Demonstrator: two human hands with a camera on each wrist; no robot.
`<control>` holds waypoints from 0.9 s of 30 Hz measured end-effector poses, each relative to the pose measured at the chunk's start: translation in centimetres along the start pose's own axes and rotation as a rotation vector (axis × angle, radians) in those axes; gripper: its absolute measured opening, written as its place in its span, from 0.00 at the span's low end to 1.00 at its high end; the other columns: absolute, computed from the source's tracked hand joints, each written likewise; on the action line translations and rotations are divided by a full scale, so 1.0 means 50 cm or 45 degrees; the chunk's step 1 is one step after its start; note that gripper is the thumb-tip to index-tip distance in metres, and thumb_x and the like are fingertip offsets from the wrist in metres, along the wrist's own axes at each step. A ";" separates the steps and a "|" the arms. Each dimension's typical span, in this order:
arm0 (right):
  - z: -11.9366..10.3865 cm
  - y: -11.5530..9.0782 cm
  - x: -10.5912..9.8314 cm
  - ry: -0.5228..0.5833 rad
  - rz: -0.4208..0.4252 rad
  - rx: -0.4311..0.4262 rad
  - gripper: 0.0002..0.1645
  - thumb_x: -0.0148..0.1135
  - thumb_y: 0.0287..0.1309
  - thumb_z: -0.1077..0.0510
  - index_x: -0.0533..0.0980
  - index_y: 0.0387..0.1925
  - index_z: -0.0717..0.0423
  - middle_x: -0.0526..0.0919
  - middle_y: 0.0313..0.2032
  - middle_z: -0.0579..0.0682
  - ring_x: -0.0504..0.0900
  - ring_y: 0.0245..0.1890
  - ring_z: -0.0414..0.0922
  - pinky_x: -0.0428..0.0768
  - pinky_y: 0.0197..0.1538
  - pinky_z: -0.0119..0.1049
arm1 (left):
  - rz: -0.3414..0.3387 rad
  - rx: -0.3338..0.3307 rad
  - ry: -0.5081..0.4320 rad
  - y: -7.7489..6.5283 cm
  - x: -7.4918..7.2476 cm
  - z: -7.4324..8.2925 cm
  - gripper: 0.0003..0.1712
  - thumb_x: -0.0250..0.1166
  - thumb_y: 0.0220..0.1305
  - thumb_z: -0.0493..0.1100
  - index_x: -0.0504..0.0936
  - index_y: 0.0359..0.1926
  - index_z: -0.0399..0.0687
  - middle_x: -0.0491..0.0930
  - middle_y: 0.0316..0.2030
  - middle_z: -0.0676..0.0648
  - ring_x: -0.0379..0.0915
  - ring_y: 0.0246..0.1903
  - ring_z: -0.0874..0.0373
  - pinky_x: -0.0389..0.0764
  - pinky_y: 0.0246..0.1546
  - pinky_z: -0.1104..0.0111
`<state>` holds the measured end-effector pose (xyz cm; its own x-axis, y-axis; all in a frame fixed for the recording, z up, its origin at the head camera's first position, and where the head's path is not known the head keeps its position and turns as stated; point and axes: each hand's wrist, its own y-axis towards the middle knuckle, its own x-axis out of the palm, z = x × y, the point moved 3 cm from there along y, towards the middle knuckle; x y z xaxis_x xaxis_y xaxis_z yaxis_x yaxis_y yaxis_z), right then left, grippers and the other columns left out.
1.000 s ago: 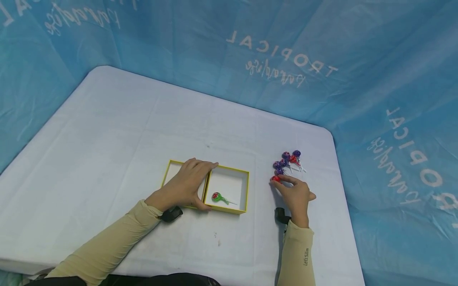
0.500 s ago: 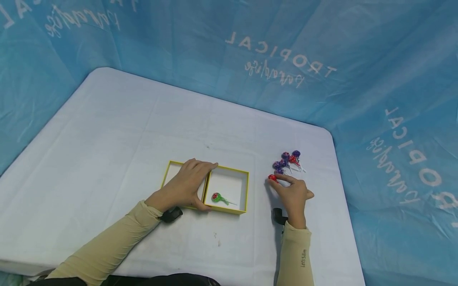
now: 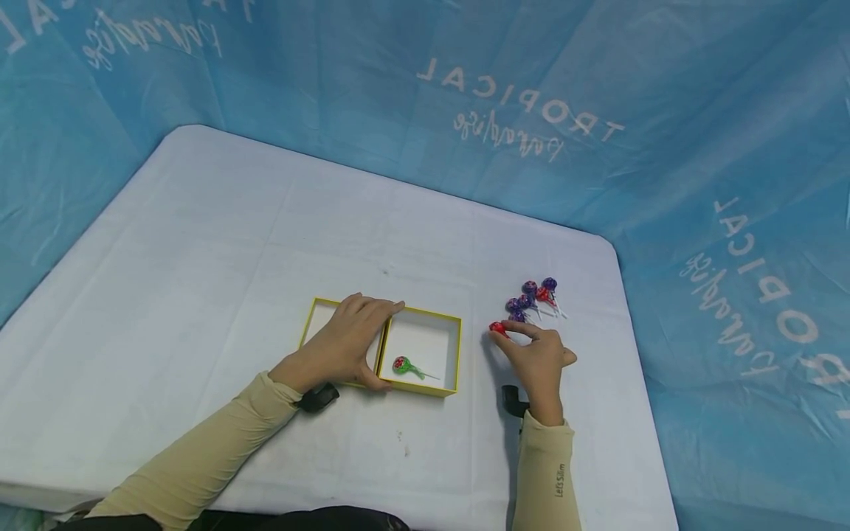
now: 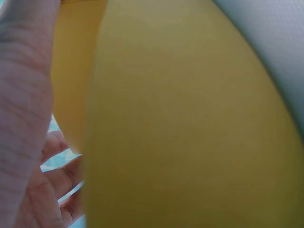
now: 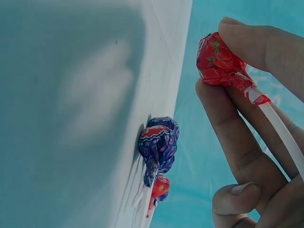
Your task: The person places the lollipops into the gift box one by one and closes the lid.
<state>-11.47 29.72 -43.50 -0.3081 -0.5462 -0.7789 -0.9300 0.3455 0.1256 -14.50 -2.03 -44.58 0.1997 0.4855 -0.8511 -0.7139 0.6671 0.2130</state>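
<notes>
In the head view my right hand (image 3: 536,367) pinches a red-wrapped lollipop (image 5: 219,61) by its head, above the table. Its white stick runs back along the palm in the right wrist view. My left hand (image 3: 341,343) spans a yellow-edged box (image 3: 460,354) with a white inside, made of two square parts side by side. The thumb is at the front edge and the fingers reach the back edge. A green lollipop (image 3: 402,366) lies in the right part. Most of the left part is hidden under my hand. The left wrist view is filled by the yellow wall (image 4: 190,114).
Several purple lollipops (image 3: 529,287) and a red one (image 3: 544,295) lie bunched on the white-covered table (image 3: 252,221), beyond my right hand. A blue printed curtain (image 3: 372,88) stands behind and to the right of the table.
My right hand has moved a little left with the red lollipop, away from the bunch and towards the box. The left hand, the box and the green lollipop have stayed put.
</notes>
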 end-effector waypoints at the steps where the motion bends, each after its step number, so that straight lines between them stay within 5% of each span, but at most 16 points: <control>1: 0.000 -0.001 0.001 0.001 -0.005 0.001 0.19 0.81 0.47 0.48 0.90 0.40 0.53 0.84 0.36 0.58 0.76 0.46 0.54 0.46 0.52 0.59 | 0.002 0.003 0.003 0.000 0.000 0.000 0.73 0.82 0.29 0.71 0.62 0.74 0.45 0.72 0.64 0.44 0.66 0.61 0.46 0.56 0.72 0.46; 27: -0.046 -0.020 0.014 0.014 0.005 -0.147 0.17 0.82 0.44 0.46 0.90 0.37 0.48 0.88 0.35 0.53 0.80 0.43 0.53 0.47 0.48 0.57 | 0.000 0.002 0.036 -0.002 -0.001 0.001 0.73 0.81 0.29 0.72 0.62 0.75 0.45 0.72 0.65 0.44 0.66 0.62 0.45 0.56 0.72 0.43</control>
<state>-11.21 27.24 -42.75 -0.3130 -0.5538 -0.7716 -0.9456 0.2579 0.1986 -14.42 -2.08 -44.55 0.1807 0.4697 -0.8641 -0.7127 0.6680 0.2140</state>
